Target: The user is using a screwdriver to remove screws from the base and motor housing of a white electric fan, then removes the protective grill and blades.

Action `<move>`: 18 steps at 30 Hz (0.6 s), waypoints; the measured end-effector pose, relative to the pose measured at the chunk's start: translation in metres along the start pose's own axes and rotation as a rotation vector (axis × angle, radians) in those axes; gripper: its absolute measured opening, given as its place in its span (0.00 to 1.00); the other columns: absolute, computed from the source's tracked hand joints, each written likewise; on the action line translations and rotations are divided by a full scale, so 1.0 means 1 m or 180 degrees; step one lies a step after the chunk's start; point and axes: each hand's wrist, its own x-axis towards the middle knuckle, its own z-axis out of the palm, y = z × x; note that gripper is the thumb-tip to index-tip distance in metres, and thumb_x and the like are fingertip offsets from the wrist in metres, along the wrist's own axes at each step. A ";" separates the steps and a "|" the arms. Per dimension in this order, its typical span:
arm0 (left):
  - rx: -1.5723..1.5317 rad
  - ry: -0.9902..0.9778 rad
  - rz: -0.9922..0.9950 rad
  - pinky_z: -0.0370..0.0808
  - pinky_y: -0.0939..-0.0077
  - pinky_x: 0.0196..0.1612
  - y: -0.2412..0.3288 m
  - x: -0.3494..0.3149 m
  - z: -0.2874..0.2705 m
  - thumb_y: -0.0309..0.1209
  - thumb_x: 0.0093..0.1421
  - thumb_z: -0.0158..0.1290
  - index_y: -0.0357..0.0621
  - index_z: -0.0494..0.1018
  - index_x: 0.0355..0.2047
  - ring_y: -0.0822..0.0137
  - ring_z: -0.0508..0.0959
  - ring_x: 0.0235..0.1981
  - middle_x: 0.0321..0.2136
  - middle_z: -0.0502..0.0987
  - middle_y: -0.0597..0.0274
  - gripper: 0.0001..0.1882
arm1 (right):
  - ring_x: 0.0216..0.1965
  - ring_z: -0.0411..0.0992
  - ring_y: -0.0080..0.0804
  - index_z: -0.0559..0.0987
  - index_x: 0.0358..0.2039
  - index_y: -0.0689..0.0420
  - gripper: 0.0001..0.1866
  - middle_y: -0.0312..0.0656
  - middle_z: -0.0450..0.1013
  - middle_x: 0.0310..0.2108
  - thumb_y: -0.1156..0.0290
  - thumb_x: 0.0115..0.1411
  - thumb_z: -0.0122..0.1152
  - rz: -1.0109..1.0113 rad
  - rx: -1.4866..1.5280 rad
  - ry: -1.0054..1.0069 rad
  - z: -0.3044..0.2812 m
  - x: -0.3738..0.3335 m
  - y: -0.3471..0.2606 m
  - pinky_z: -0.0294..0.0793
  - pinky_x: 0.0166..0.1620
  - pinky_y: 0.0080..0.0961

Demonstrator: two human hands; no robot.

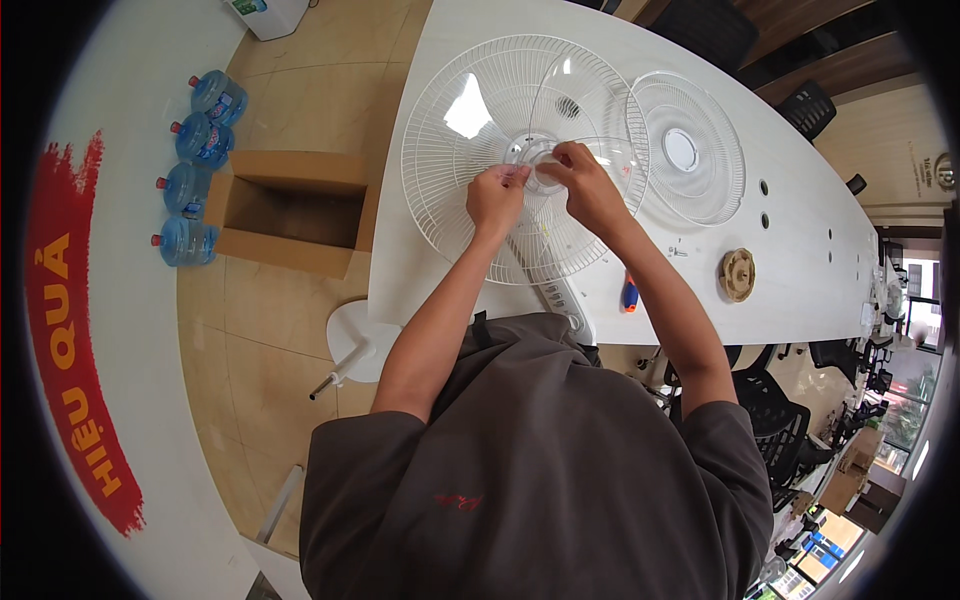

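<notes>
A white fan's round wire rear grille (432, 215) lies over the table, with clear see-through blades (580, 110) in front of it. My left hand (497, 203) is at the near left of the hub, its fingers closed in a pinch at the clear plastic there. Across the hub (540, 153), my right hand (592, 195) has thumb and fingertips curled together. Whatever either hand pinches is too small or hidden to make out. Below the grille, the fan's white stand with its button panel (562, 298) reaches toward my body.
A second wire grille (722, 195) lies flat on the white table (800, 260). Nearer are small screws (678, 252), a blue-orange screwdriver (630, 294) and a brownish round part (738, 275). On the floor at left stand an open cardboard box (290, 255), large water bottles (188, 190) and a white round base (350, 330).
</notes>
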 end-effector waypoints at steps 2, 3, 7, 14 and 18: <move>-0.0003 0.0004 -0.0005 0.76 0.65 0.34 0.001 0.000 -0.001 0.46 0.57 0.61 0.40 0.81 0.36 0.58 0.83 0.30 0.28 0.83 0.54 0.20 | 0.41 0.74 0.44 0.81 0.37 0.58 0.15 0.46 0.72 0.43 0.86 0.50 0.56 0.0217 -0.0074 -0.0029 -0.001 -0.001 0.000 0.76 0.41 0.37; -0.0010 0.0021 -0.0014 0.76 0.65 0.35 0.000 0.000 -0.003 0.46 0.57 0.61 0.40 0.81 0.36 0.58 0.83 0.30 0.28 0.83 0.54 0.20 | 0.39 0.75 0.45 0.81 0.39 0.57 0.13 0.46 0.72 0.43 0.81 0.52 0.59 0.0753 -0.0348 -0.0453 -0.004 0.001 -0.002 0.76 0.38 0.39; -0.0069 0.0019 0.0037 0.76 0.66 0.35 -0.006 0.003 0.000 0.46 0.56 0.61 0.39 0.81 0.36 0.58 0.83 0.30 0.28 0.83 0.54 0.20 | 0.29 0.76 0.47 0.78 0.42 0.58 0.16 0.47 0.73 0.37 0.66 0.55 0.67 0.0761 -0.0345 0.0171 -0.011 -0.003 -0.023 0.75 0.31 0.41; -0.0012 0.0050 0.0005 0.77 0.67 0.34 -0.004 0.002 -0.003 0.46 0.55 0.62 0.40 0.82 0.35 0.58 0.83 0.29 0.27 0.83 0.54 0.20 | 0.32 0.76 0.49 0.75 0.45 0.59 0.20 0.48 0.73 0.41 0.63 0.55 0.68 0.0923 0.0114 0.0038 0.016 -0.011 -0.005 0.76 0.32 0.39; 0.0034 0.0054 -0.0029 0.77 0.67 0.34 0.000 0.001 -0.007 0.45 0.56 0.62 0.40 0.82 0.35 0.58 0.83 0.29 0.27 0.83 0.53 0.19 | 0.33 0.76 0.50 0.73 0.48 0.60 0.24 0.50 0.71 0.43 0.64 0.54 0.69 0.0934 -0.0055 0.0342 0.015 -0.008 -0.017 0.77 0.33 0.40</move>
